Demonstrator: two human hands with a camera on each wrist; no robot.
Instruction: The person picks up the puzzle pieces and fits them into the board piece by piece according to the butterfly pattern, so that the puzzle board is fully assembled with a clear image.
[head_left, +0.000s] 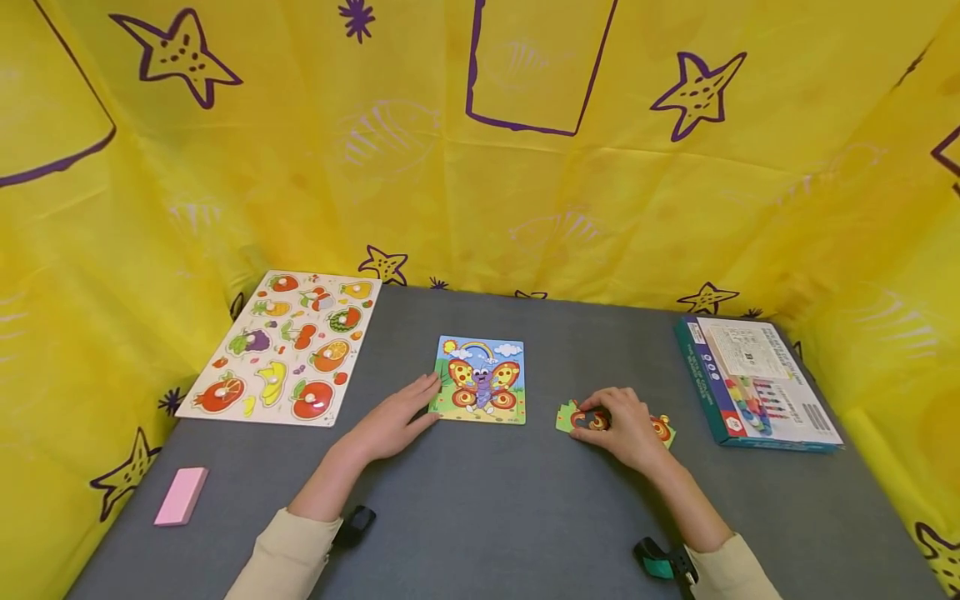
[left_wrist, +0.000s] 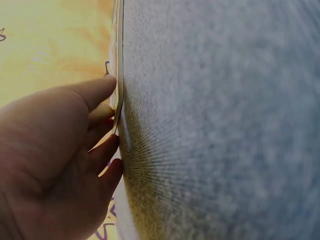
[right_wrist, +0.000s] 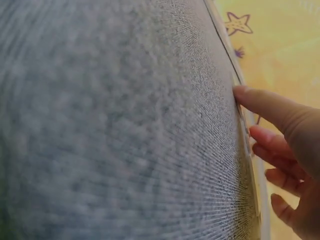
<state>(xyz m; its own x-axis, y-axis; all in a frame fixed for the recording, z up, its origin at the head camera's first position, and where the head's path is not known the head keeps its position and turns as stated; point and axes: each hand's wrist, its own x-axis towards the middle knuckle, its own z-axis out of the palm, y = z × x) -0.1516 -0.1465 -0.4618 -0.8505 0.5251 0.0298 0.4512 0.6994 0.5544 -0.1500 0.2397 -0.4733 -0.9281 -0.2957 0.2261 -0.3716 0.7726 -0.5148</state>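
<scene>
A square butterfly puzzle board (head_left: pixel 483 379) lies flat near the middle of the table, with a rainbow and sun in its picture. My left hand (head_left: pixel 397 421) rests at its left edge, fingers fairly straight and thumb at the lower corner; the left wrist view shows that hand (left_wrist: pixel 65 155) side-on. Farther right, a small group of butterfly puzzle pieces (head_left: pixel 566 417) lies partly under my right hand (head_left: pixel 622 425). Thumb and curled index finger pinch a piece there, and the palm hides part of the group. In the right wrist view the right hand (right_wrist: pixel 295 145) is low at the table surface.
At the back left lies a fruit peg board (head_left: pixel 300 350). A pink block (head_left: pixel 181 496) sits on the grey table (head_left: pixel 480 517) at the left front. On the right is a flat teal-edged box (head_left: pixel 761 383). A yellow patterned curtain (head_left: pixel 450 192) surrounds the table.
</scene>
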